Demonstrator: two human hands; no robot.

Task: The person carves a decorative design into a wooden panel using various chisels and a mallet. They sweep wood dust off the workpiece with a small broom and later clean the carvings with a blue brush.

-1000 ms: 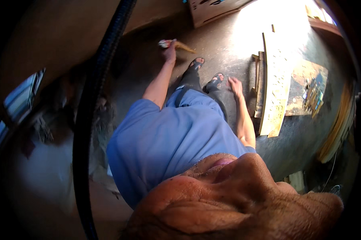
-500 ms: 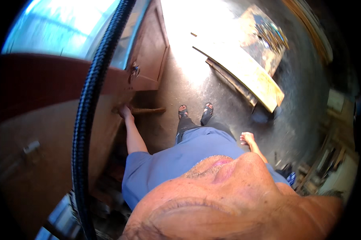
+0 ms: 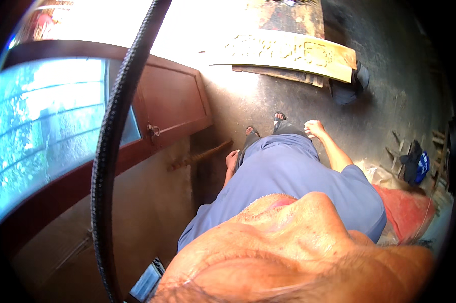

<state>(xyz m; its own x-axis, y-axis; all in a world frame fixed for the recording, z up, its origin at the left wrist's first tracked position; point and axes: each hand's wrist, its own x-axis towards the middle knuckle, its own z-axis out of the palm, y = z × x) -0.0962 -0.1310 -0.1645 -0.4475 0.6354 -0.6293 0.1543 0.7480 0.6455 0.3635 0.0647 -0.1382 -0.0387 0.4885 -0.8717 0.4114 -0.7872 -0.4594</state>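
Note:
My left hand point(image 3: 232, 160) hangs beside my left thigh with its fingers curled in. The inside of it is hidden, so I cannot tell whether it holds anything. A rough wooden bar point(image 3: 202, 155) juts out close to it, below the red-brown window shutter point(image 3: 172, 98); hand and bar are apart. My right hand point(image 3: 315, 129) is held out in front of my right hip, fingers loosely closed, with nothing visible in them. Beyond both hands lies a long pale wooden board point(image 3: 293, 53) with carved shapes on its face.
The board rests on a worn work table point(image 3: 293, 17). A dark rounded object point(image 3: 350, 85) stands by its right end. At the right are a red cloth or sack point(image 3: 404, 209) and a dark and blue bundle point(image 3: 414, 162). A louvred window point(image 3: 46, 121) is at the left.
My left hand has come away from the wall by the wooden bar and down to my thigh. My view has turned, bringing more of the window and the board's carved face into sight.

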